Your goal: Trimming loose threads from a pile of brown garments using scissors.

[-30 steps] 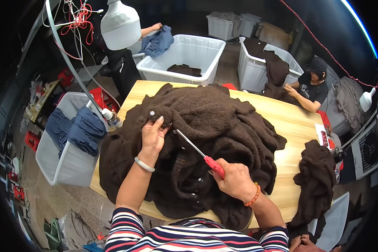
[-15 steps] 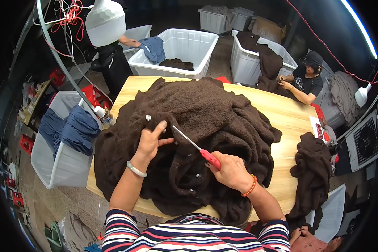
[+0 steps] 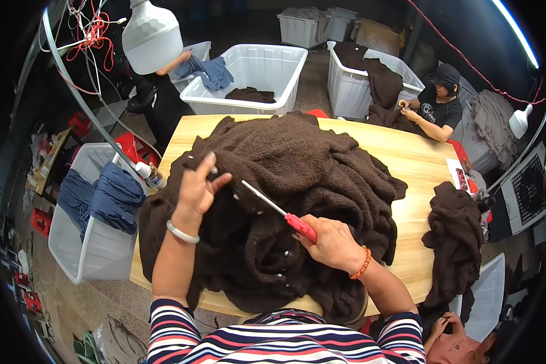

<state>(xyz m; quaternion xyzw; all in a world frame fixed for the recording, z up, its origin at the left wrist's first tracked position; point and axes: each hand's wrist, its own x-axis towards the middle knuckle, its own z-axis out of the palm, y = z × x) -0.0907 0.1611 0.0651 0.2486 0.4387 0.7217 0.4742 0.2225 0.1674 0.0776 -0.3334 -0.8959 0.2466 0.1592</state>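
A large heap of dark brown fleecy fabric (image 3: 321, 158) lies in front of me, with several small white bits scattered on its folds. Over its left part is my left hand (image 3: 197, 187), thumb and forefinger spread apart; a small white bit shows between them. My right hand (image 3: 332, 244) is closed around the red handle of a tool (image 3: 301, 227) with a long thin metal shaft. That shaft points up and left across the fabric, its tip a short way from my left fingers. Whether the tip touches the cloth I cannot tell.
Under the heap is a wooden-topped table (image 3: 406, 224). More brown fabric (image 3: 454, 236) hangs over its right edge. A bottle (image 3: 153, 177) stands at the left edge. White bins (image 3: 288, 79) hold clothes around the table. A person (image 3: 441, 106) sits at the far right.
My left hand has moved up and left, off the fold beside the white bit. My right hand and the tool have shifted slightly left. The view has also shifted a little.
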